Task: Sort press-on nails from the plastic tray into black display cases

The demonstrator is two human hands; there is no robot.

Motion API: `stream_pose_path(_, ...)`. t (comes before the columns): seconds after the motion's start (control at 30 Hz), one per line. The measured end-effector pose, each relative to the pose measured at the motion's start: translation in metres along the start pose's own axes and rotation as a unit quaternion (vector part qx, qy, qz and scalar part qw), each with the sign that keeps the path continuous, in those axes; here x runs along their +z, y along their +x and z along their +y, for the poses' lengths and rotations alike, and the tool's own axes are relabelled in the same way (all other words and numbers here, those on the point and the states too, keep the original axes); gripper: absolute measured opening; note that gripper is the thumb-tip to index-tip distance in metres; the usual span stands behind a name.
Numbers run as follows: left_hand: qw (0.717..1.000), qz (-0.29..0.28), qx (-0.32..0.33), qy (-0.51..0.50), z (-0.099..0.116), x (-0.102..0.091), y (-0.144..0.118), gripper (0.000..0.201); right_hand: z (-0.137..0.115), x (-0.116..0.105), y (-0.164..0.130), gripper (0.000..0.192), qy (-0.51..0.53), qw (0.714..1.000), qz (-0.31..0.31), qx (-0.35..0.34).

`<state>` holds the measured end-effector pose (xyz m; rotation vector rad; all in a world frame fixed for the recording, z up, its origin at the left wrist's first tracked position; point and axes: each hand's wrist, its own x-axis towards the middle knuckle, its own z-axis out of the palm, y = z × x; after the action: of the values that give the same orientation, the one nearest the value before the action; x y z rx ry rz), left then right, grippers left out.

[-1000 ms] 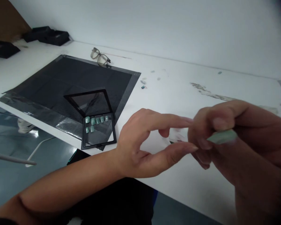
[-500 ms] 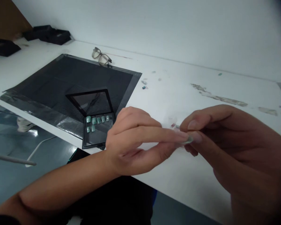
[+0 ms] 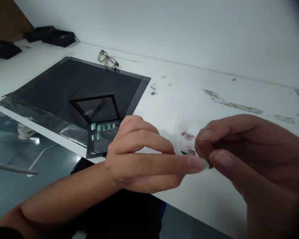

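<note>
My left hand (image 3: 144,156) reaches across from the left, its index finger and thumb closed in a pinch. A small pale green press-on nail (image 3: 206,164) sticks out at the tip of that pinch. Close by on the right is my right hand (image 3: 244,159), thumb and index finger parted and curved around the nail's end, with nothing visible between them. Behind the left wrist lies an open black case (image 3: 89,146) with a clear-windowed lid; several green press-on nails (image 3: 99,128) sit in rows inside it.
The case overlaps a black mat (image 3: 52,83) on the white table (image 3: 161,109). Glasses (image 3: 108,60) rest at the mat's far edge. Small coloured bits (image 3: 188,135) and a crumpled strip (image 3: 241,106) lie on the table. Black trays (image 3: 59,39) stand at the back left.
My right thumb and index finger have parted and drawn back from the nail. The left hand has lowered slightly, with the nail still at its fingertips.
</note>
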<state>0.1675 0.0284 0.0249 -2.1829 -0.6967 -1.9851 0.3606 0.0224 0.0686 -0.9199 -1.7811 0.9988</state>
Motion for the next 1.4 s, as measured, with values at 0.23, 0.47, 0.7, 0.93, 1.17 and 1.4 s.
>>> stream_pose_path(0.23, 0.998, 0.041, 0.033, -0.023, -0.007, 0.007, -0.004, 0.013, -0.001, -0.002, -0.003, 0.015, 0.001, 0.997, -0.060, -0.042)
stream_pose_path(0.47, 0.999, -0.014, 0.029, -0.037, -0.004, -0.003, -0.004, 0.009, 0.002, -0.006, 0.002, 0.028, 0.021, 0.994, -0.098, -0.047)
stream_pose_path(0.7, 0.992, -0.060, -0.066, -0.087, -0.004, -0.007, -0.008, 0.009, 0.004, -0.006, 0.001, 0.035, 0.033, 0.993, -0.106, -0.037)
stream_pose_path(0.93, 0.999, 0.022, 0.019, -0.033, 0.001, 0.003, -0.003, 0.016, -0.004, -0.002, -0.002, 0.025, 0.019, 0.996, -0.085, -0.010)
stream_pose_path(1.17, 0.998, 0.026, 0.052, -0.015, -0.004, 0.006, -0.001, 0.025, -0.004, -0.001, -0.004, 0.023, -0.018, 0.998, -0.032, -0.049)
stream_pose_path(1.4, 0.999, -0.006, 0.041, 0.017, -0.003, -0.009, 0.002, 0.012, -0.006, -0.002, -0.004, 0.032, -0.082, 0.991, -0.047, -0.090)
